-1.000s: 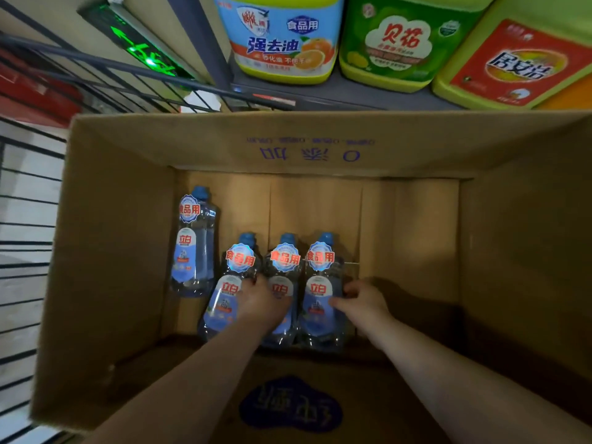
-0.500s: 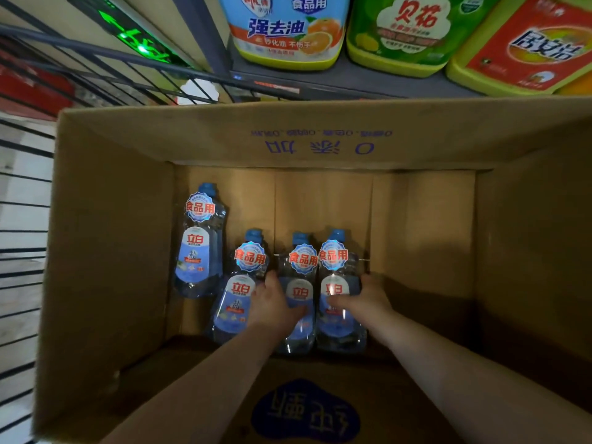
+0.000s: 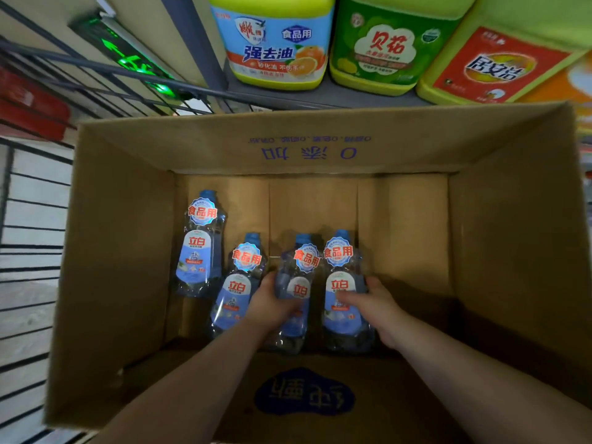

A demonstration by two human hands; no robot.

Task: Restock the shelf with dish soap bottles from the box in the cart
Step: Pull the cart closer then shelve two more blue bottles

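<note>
Bottle [image 3: 301, 288] in the lower middle of the frame, inside the box [image 3: 320, 145], is now gripped: left hand [image 3: 272, 304] fingers curl round it, right hand [image 3: 374, 307] clamps its neighbour [image 3: 341, 285]. The first has tilted, perhaps lifting already; shelf [image 3: 320, 97] at the top comes next.

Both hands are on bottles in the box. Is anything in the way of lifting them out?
Nothing visible. The left hand grips the third bottle from the left, the right hand the rightmost bottle, and the box is open above them.
</note>
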